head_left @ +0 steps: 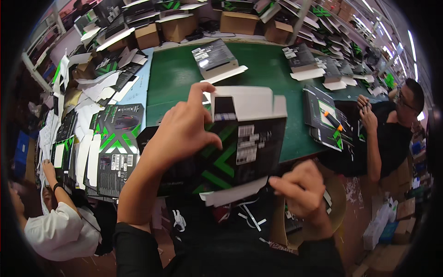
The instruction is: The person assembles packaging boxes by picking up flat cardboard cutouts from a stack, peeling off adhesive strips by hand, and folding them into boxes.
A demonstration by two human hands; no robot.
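Observation:
My left hand (pixel 181 128) grips a black and green cardboard box (pixel 260 150) by its left side, fingers over the upper edge and thumb across the front. The box is tilted above the table's near edge, with white flaps (pixel 253 104) standing open at its top and another white flap (pixel 237 191) hanging at its lower edge. Beside that lower flap is my right hand (pixel 302 188), slightly blurred, its fingers curled in and the index fingertip near the flap's corner. What lies between those fingers, if anything, is hidden.
On the green table (pixel 173 69) a closed-looking black box (pixel 214 57) lies ahead, with more boxes (pixel 302 60) at far right. Flattened cartons (pixel 117 147) pile up on the left. Co-workers sit left (pixel 64 226) and right (pixel 387 120). A round bin (pixel 339 194) stands below my right hand.

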